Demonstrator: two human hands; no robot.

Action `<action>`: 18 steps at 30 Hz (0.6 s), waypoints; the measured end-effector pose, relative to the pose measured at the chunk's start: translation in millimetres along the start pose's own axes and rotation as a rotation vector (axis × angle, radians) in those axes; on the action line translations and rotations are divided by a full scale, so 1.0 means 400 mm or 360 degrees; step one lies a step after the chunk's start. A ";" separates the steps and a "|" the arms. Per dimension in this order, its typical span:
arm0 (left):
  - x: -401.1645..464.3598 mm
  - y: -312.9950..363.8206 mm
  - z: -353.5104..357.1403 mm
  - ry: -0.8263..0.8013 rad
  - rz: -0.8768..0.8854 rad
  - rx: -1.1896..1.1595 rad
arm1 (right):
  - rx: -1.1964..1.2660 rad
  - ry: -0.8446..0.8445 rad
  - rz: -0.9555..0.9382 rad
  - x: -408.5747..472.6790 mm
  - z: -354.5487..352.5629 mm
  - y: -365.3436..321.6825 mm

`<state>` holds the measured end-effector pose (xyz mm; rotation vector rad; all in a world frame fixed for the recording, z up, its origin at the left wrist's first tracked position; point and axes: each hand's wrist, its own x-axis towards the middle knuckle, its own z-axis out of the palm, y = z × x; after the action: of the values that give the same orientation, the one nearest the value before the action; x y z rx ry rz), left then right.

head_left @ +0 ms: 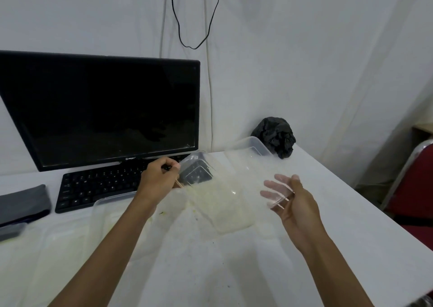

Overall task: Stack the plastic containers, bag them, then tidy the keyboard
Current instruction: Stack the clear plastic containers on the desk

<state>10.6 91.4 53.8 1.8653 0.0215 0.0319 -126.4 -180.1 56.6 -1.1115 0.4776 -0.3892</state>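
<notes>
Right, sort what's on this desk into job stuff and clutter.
For the job:
- clear container, held in both hands: left hand, right hand
- second container behind it
- container by the keyboard
- black bag
- keyboard

Just lying about:
- monitor
- grey pouch
- hanging cable
- red chair

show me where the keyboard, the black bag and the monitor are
keyboard (100, 184), head view, on its keys left of the left hand.
black bag (275, 136), head view, on its crumpled middle.
monitor (103, 109), head view, on the dark screen.

White table (328, 213) bears keyboard (98, 187), monitor (100, 109), black bag (275, 135), seemingly clear lids (112, 201).
</notes>
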 end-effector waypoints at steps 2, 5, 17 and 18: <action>-0.002 0.002 -0.002 -0.0015 0.0020 -0.0004 | -0.0126 -0.0019 -0.0046 -0.002 0.008 0.008; -0.004 0.007 -0.001 -0.0104 -0.0007 -0.0120 | -0.0330 -0.0014 -0.0130 -0.004 0.030 0.032; -0.037 0.024 0.026 -0.0593 -0.0037 -0.0366 | -0.0216 0.0238 -0.0173 0.006 0.124 0.097; -0.038 0.022 0.024 -0.0601 -0.0046 -0.0377 | -0.0199 0.0242 -0.0181 0.007 0.127 0.097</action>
<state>-4.3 79.3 59.5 1.6088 -0.2077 -0.3245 -93.9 -127.9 38.9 -1.2389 0.5805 -0.5521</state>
